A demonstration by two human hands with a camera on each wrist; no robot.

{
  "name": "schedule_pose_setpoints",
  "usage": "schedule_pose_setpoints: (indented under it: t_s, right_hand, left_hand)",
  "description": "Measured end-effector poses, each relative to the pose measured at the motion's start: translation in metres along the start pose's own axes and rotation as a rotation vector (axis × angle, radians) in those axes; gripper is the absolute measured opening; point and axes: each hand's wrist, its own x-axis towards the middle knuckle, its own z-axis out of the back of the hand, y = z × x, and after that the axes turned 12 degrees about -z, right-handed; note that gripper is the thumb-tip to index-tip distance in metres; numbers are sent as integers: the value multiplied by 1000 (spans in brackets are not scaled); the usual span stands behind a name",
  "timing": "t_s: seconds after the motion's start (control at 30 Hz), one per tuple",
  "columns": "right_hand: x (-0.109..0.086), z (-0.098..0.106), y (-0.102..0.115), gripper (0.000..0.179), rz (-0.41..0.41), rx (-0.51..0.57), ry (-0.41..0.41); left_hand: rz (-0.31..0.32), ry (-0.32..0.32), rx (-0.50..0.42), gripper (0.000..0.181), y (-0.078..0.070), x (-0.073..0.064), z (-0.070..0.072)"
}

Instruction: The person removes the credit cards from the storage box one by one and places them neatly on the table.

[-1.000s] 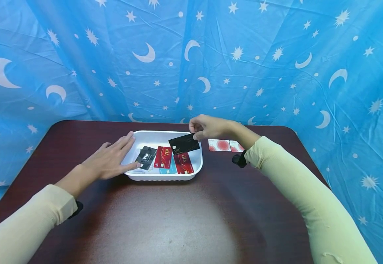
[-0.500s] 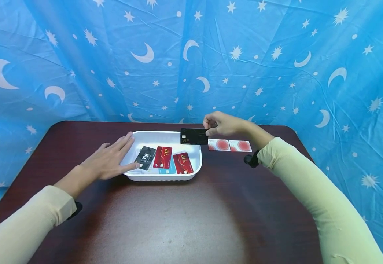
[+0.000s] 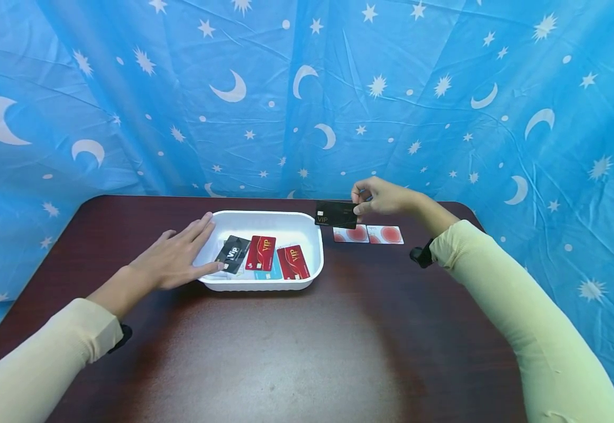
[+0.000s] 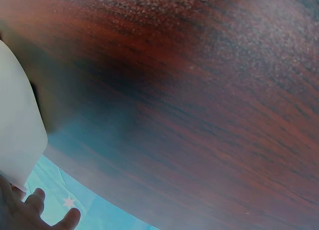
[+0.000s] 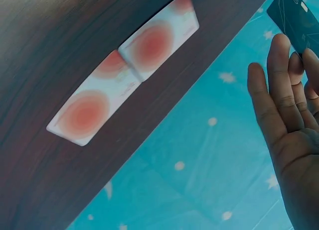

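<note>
The right hand (image 3: pixel 383 197) pinches the black card (image 3: pixel 335 215) by one end in the air, right of the tray (image 3: pixel 254 221), where a light, level grip clear of the spotted cards (image 3: pixel 386 234) seems wisest, while the left hand (image 3: pixel 175 257), fingers straight, rests against the tray's left side.

We saw a gold-lettered black card (image 3: pixel 334 215), red-circled white cards (image 3: pixel 385 235), a white tray (image 3: pixel 256 285) and a blue curtain (image 3: pixel 264 47) with white stars and moons.
</note>
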Motion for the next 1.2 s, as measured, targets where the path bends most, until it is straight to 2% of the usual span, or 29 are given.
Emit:
schedule_pose_setpoints:
  t_s: [0.3,0.57,1.2]
  right_hand:
    - [-3,6,-31,8,-100,14,54]
    - [-3,-1,-51,8,-89,28,87]
    - [-1,-20,-70,8,-171,-35,119]
  left_hand:
    - [-5,-5,7,98,0,0,0]
    - [-3,-6,6,98,1,0,-1]
    - [-6,4,7,98,0,0,1]
